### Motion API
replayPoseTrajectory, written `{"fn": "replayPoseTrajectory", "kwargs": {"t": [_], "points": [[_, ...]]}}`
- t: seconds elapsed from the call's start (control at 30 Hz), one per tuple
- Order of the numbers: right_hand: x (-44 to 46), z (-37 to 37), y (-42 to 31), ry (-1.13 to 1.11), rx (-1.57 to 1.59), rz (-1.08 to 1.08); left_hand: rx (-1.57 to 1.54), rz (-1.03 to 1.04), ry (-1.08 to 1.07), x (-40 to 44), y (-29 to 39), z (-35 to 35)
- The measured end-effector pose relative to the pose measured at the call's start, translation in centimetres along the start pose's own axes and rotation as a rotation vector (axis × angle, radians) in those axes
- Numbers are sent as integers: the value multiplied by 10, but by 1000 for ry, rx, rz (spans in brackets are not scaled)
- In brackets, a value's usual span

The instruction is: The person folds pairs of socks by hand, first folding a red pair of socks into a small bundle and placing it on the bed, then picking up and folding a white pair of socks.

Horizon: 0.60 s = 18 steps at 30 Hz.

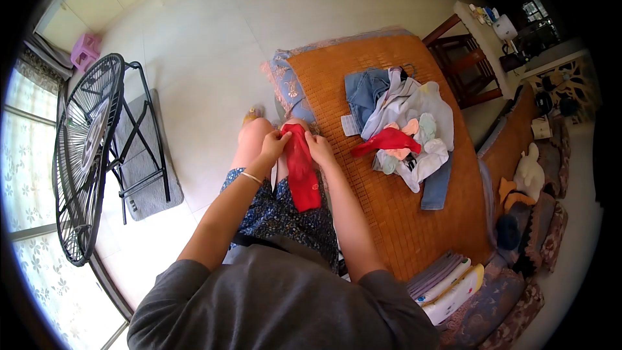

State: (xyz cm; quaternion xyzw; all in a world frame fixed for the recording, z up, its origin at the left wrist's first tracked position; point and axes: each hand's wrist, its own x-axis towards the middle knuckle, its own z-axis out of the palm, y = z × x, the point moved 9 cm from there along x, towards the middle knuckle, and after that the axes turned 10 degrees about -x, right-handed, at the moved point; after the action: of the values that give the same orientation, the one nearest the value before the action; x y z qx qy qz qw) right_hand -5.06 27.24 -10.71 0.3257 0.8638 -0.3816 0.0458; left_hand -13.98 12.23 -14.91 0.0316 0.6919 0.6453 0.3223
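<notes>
A red sock [301,172] lies lengthwise over my lap, its upper end between my two hands. My left hand [275,144] pinches the left edge of that end. On the opposite edge, my right hand [319,149] is closed with thumb and fingers on the fabric. To the right, a second red sock [387,142] rests on a heap of clothes. That heap holds a white garment [405,100], blue jeans [366,94] and several small pale green and peach pieces [426,128].
The clothes lie on a brown woven mat [414,233] over a sofa seat. Folded cloths [447,285] are stacked near my right elbow. A black round folding chair [91,155] stands left on a grey rug [152,188]. A wooden chair [463,61] is at the far right.
</notes>
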Motion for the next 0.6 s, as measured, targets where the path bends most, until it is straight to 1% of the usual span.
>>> {"fn": "replayPoseTrajectory", "kwargs": {"t": [0.03,0.07,0.1,0.17,0.2,0.23,0.27,0.3,0.33,0.4,0.43,0.5,0.53,0.6], "points": [[4,3,5,-8,-50,99,0,3,-1,-1,2,3],[6,1,1,48,-24,93,-74,26,-34,-1,6,7],[12,7,7,47,-23,89,-148,49,-67,-1,10,10],[17,6,9,186,63,-17,-169,50,-68,5,3,10],[12,5,7,186,64,-16,-189,49,-72,9,-1,10],[2,-5,8,293,0,22,-190,47,-73,11,-4,12],[-8,-14,7,399,-64,63,-132,47,-27,13,-7,9],[-10,-12,9,397,-66,74,-73,45,14,11,-4,8],[-12,-11,8,425,-28,45,-72,39,10,9,0,10],[-13,-10,8,448,12,21,183,82,112,1,20,0],[-9,-10,9,425,11,38,187,77,110,-5,33,0],[-10,-12,7,404,12,59,493,461,179,-24,87,3],[-11,-12,4,380,-33,69,497,461,175,-24,88,5],[-13,-13,-2,357,-74,83,635,631,-138,-31,96,41]]}}
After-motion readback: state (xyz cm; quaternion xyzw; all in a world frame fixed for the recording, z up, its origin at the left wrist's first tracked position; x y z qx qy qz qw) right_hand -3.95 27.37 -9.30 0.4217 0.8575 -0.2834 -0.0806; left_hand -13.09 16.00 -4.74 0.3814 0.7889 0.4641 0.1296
